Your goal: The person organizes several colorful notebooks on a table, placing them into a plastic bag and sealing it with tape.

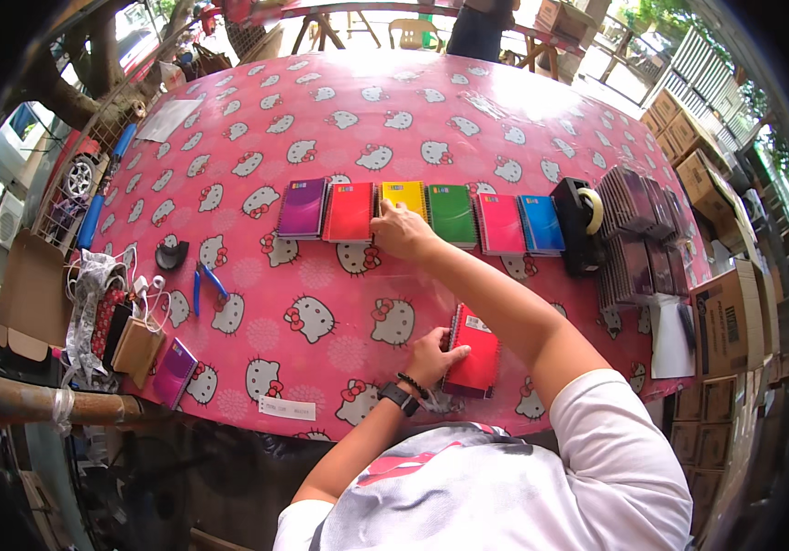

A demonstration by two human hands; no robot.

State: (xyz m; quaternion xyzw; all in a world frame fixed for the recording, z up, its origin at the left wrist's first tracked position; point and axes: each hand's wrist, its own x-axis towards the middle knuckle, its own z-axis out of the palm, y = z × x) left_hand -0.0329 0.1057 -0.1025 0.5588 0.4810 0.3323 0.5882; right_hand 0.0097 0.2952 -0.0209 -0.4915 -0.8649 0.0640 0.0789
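1. Right hand (401, 230) is stretched out to the far row of spiral notebooks, fingers bent down onto the yellow notebook (405, 196), at the seam with the red notebook in the row (349, 211). Pressing or pinching: can't tell.
2. Left hand (433, 356) sits near the body, fingers loosely curled on the spiral edge of the near red notebook (475, 352), pinning it flat on the tabletop (321, 275).
3. Near notebook's long axis runs away from the body; the row lies straight beyond it, well apart. Left hand is nearer.

Right hand (401, 230) covers the yellow notebook's (405, 195) lower left corner. Person at top centre (482, 28): cut off by frame edge. Clutter at left edge (101, 312): too tangled to identify.
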